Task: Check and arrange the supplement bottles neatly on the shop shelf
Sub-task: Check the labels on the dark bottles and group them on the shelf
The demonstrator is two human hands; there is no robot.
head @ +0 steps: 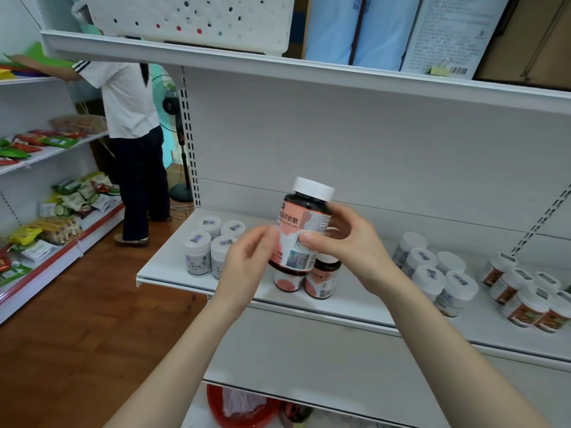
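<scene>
My right hand [346,242] grips a dark supplement bottle [301,223] with a pink label and white cap, held tilted above the white shelf [355,307]. My left hand [247,257] is blurred, its fingers relaxed beside the bottle's left side; whether it touches the bottle is unclear. Under the held bottle stand two more pink-label bottles [321,278]. Several white jars [210,245] are grouped at the shelf's left. More white jars [432,273] stand to the right, and red-label jars [531,298] at the far right.
An upper shelf [278,64] overhangs with boxes and a dotted white package. A person in a white shirt [129,118] stands at the left by a snack rack [46,211] and a fan. A red basket [241,409] sits below.
</scene>
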